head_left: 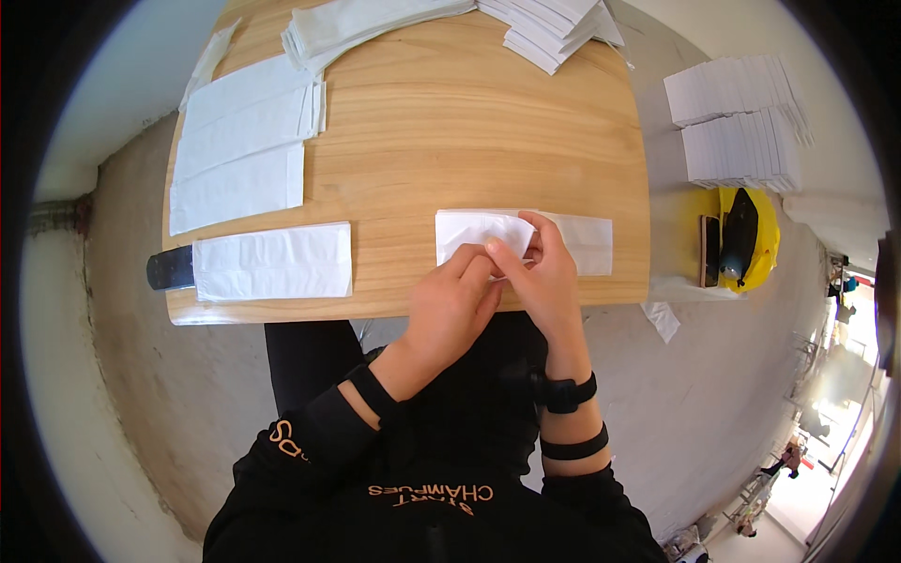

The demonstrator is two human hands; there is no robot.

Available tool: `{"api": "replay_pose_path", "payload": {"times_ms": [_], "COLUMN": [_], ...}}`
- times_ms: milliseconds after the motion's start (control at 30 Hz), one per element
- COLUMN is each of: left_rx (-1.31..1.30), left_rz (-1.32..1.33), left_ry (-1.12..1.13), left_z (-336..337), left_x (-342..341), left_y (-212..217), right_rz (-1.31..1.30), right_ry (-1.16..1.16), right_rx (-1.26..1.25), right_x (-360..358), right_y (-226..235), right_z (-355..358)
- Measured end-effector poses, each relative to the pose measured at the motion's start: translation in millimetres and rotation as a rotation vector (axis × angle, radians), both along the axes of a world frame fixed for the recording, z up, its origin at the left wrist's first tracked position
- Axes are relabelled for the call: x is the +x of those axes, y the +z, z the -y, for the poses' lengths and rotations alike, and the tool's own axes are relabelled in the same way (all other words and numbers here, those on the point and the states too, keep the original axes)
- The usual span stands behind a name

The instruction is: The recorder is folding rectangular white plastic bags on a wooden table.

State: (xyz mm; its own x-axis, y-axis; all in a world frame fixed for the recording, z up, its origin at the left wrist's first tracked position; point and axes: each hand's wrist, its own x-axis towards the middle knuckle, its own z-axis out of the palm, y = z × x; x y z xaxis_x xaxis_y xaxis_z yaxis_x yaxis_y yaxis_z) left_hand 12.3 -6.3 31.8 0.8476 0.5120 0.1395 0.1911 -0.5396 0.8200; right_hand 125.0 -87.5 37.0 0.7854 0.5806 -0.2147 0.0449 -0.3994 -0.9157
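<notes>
Both hands meet over the near right part of a wooden table (450, 159). Between them is a thin white paper-like sheet (479, 228), partly lifted and curled at its right side. My right hand (547, 281) pinches the sheet's right edge, thumb on top and forefinger behind. Against its lower edge, my left hand (446, 310) is closed with fingers bent in; part of its grip is hidden behind the fingers. A flat white strip (587, 246) lies under and to the right of the sheet.
A stack of flat white sleeves (272, 263) lies at near left on a dark flat object (171, 268). More white stacks (239, 178) line the left and far edges. Right of the table are folded white bundles (741, 150) and a yellow round container (768, 239).
</notes>
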Motion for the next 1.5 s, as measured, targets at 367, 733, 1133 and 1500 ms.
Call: {"api": "replay_pose_path", "payload": {"times_ms": [367,733,1133,1500], "left_rx": [0.197,0.304,0.464,0.529], "left_rz": [0.021,-0.12,-0.308,-0.323], "left_ry": [-0.123,-0.125,-0.197,-0.182], "left_z": [-19.5,-24.8,-23.7,-22.1], "left_x": [-39.4,-36.0,-29.3,-27.6], "left_y": [-1.2,-5.1,-29.0,-29.6], "right_rz": [0.362,0.455,0.436,0.645], "right_ry": [0.011,-0.059,-0.059,0.075], "right_rx": [-0.269,-0.25,-0.287,-0.224], "right_x": [12.3,3.3,6.6,11.7], "right_y": [-19.2,-24.4,-28.1,-26.6], "right_z": [6.5,16.6,16.9,37.0]}}
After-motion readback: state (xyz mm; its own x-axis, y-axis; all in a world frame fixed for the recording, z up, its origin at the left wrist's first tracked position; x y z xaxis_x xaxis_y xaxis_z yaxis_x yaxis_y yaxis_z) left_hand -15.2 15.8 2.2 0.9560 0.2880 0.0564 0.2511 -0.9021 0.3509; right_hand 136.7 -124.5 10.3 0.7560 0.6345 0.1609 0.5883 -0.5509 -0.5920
